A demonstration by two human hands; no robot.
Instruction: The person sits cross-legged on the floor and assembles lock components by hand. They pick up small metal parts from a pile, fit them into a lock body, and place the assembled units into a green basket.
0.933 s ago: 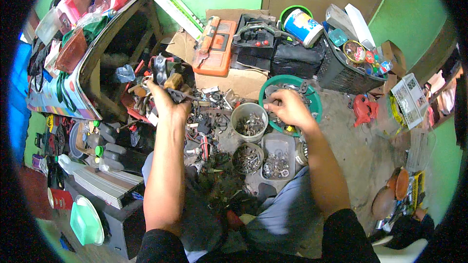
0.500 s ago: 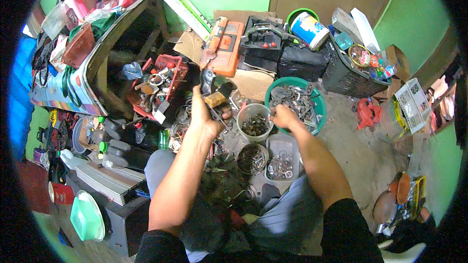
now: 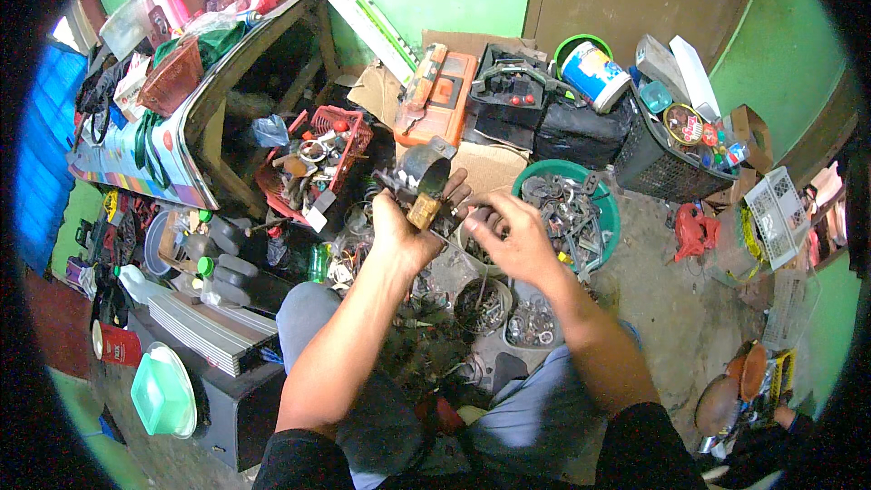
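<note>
My left hand [image 3: 399,234] is closed around a dark metal part with a round, cup-like end [image 3: 425,165] and a yellowish block [image 3: 423,212] at its near side. Its palm faces up, and some fingers show beyond the part. Close by on the right is my right hand [image 3: 519,234], its thumb and fingers pinched together beside the part; whatever they hold is too small to make out. Under my hands stand a round tub of small metal pieces [image 3: 483,305] and a clear rectangular tray [image 3: 513,341] with washers and rings. My right hand partly hides another tub behind it.
A green basin [image 3: 613,234] of metal scraps stands beyond my right hand. Farther off are an orange toolbox [image 3: 443,91], a red basket [image 3: 354,132] of tools and a black crate [image 3: 667,168]. A dark box [image 3: 245,422] stands beside my left leg.
My right hand has come up from the tub toward my left hand and now pinches beside the metal part. The whole view has shifted slightly, moving the surroundings rightward and down.
</note>
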